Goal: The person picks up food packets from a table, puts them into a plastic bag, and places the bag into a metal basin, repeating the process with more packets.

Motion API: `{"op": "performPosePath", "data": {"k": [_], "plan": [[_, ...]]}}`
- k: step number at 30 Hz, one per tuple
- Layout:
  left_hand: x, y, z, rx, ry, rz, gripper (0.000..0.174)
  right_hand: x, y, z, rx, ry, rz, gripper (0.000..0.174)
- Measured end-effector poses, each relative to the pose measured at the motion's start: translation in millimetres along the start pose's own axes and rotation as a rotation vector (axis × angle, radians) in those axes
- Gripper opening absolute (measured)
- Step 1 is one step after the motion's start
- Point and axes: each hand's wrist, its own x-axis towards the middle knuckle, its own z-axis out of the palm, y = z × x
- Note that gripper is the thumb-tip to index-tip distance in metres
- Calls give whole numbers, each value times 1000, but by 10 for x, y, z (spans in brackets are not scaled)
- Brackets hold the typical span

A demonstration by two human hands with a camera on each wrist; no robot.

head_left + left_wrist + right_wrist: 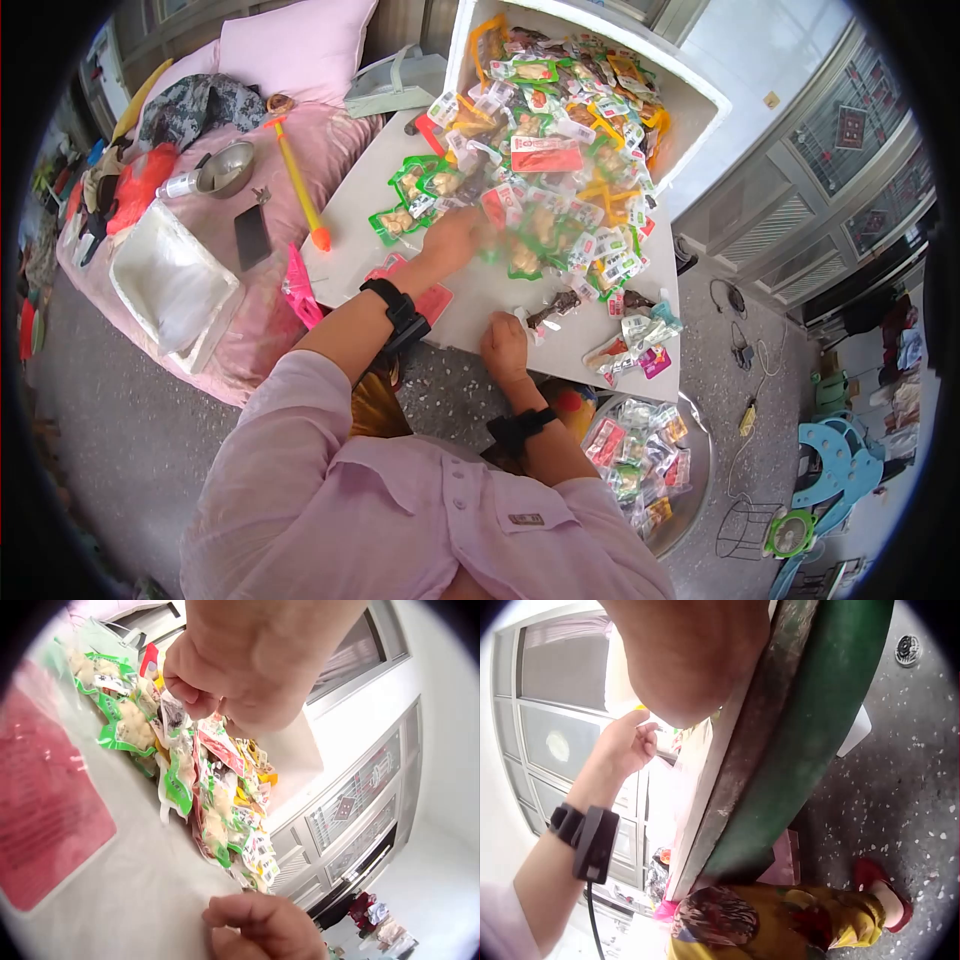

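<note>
Green-edged packets (524,258) lie just to the right of the fingers of the left hand (452,245), part of a loose heap on the pale table (350,232), with more of the same kind to the fingers' left. I'd judge each one light and soft, its clear plastic slick enough to slide off its neighbour — best pinched by a flat sealed edge, or taken round the lumpy middle without squeezing hard. Those left fingers look bent in toward the palm, partly closed, low over the near side of the heap; whether anything is pinched there I cannot tell, the tips being blurred from above.

Nearer the person, the right hand (504,347) is by the table's edge — its fingers loosely curled, with no packet to be seen in them. Just right of these fingers lies a dark-filled packet (553,308). Off to their right and lower, past the table edge, a metal basin (697,490) holds more packets.

Beyond the left fingers, a flat red packet (547,154) sits on top of the heap. Farther out still, a white foam box (690,115) opens toward them, its load spread out in front.
</note>
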Motion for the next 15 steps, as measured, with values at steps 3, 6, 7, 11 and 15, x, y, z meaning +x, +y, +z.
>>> {"op": "performPosePath", "data": {"k": [3,6,7,11,15], "plan": [[355,-71,124,-94,-174,-16,23,14,-37,-41,-10,-7,-16,22],[545,-97,228,-140,-365,-105,24,19,-53,-50,-19,-4,-9,21],[595,-105,263,-143,-408,-139,24,20,-56,-51,-20,-3,-8,21],[702,-42,278,-194,-414,-275,23,25,-45,-48,-15,5,-14,21],[620,173,65,-189,-96,-86,18,32,-52,-53,1,3,10,20]]}}
